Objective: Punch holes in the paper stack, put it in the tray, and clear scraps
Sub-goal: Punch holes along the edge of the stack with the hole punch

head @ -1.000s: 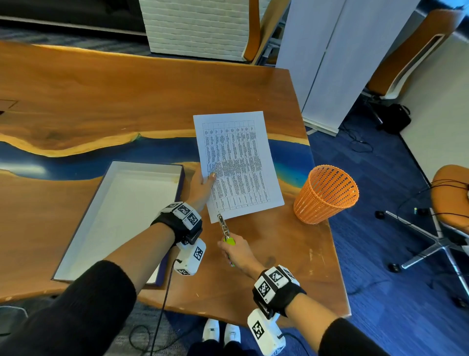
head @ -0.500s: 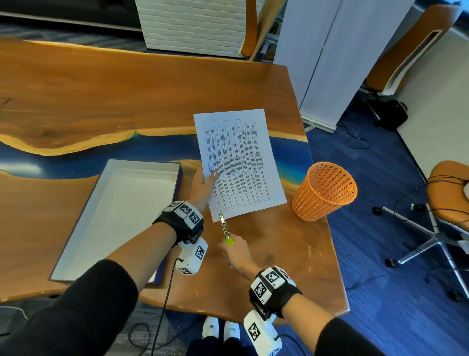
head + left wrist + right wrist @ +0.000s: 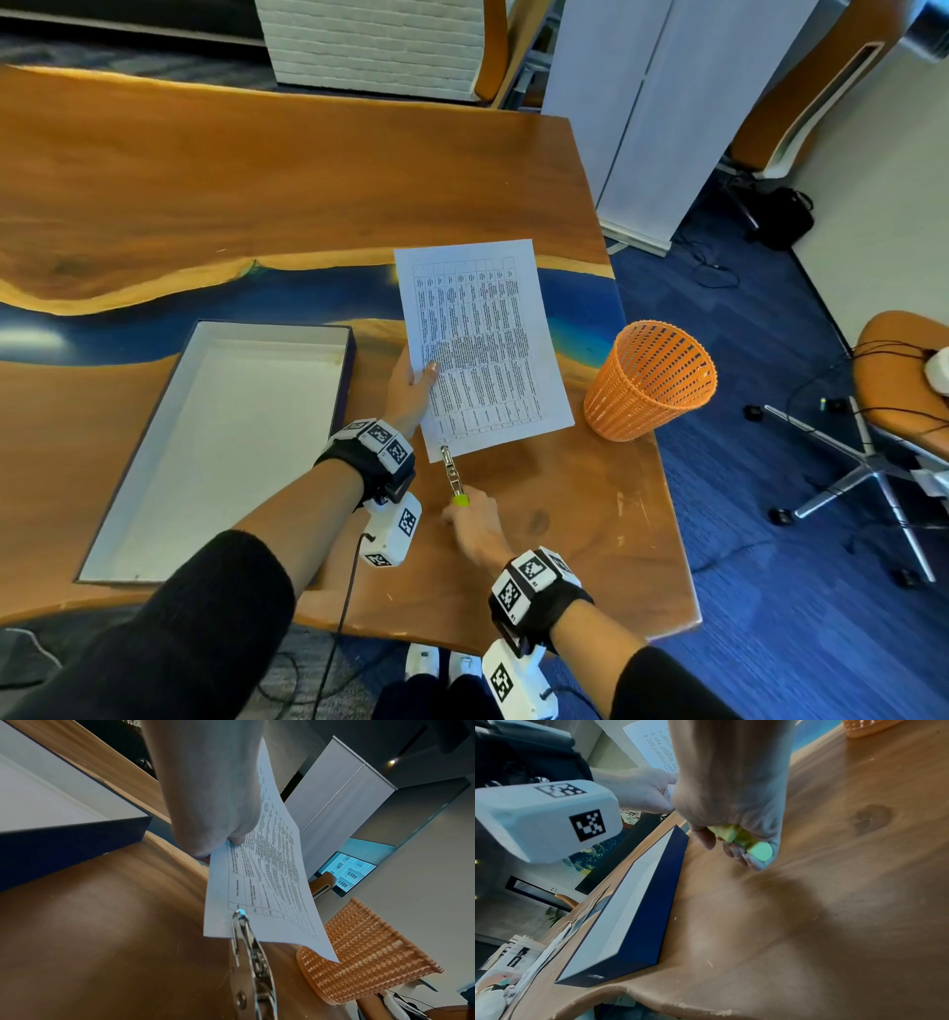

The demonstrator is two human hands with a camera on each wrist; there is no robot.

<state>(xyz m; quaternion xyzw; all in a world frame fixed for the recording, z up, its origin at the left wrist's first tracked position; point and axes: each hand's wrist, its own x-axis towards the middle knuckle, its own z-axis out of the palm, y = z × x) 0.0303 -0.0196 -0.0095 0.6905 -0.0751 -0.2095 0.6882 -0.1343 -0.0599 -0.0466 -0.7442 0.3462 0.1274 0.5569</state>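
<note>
A printed paper stack point(image 3: 480, 342) is held above the table, pinched at its left edge by my left hand point(image 3: 411, 388), thumb on top. In the left wrist view the same paper stack point(image 3: 267, 866) slopes away from my left hand point(image 3: 216, 805). A metal hole punch point(image 3: 452, 473) with lime-green handles sits on the stack's near left corner, its head clamped over the edge point(image 3: 240, 914). My right hand point(image 3: 475, 524) grips the green handles point(image 3: 746, 841) in a fist. The white-lined, dark blue tray point(image 3: 215, 442) lies empty to the left.
An orange mesh basket point(image 3: 649, 380) stands near the table's right edge point(image 3: 662, 462). Beyond that edge are blue carpet, office chairs point(image 3: 909, 370) and cables. A white panel point(image 3: 652, 113) stands behind the table. The tray's dark blue wall point(image 3: 641, 923) lies close beside my right hand.
The paper and both hands stay almost where they were. The punch remains at the stack's near corner.
</note>
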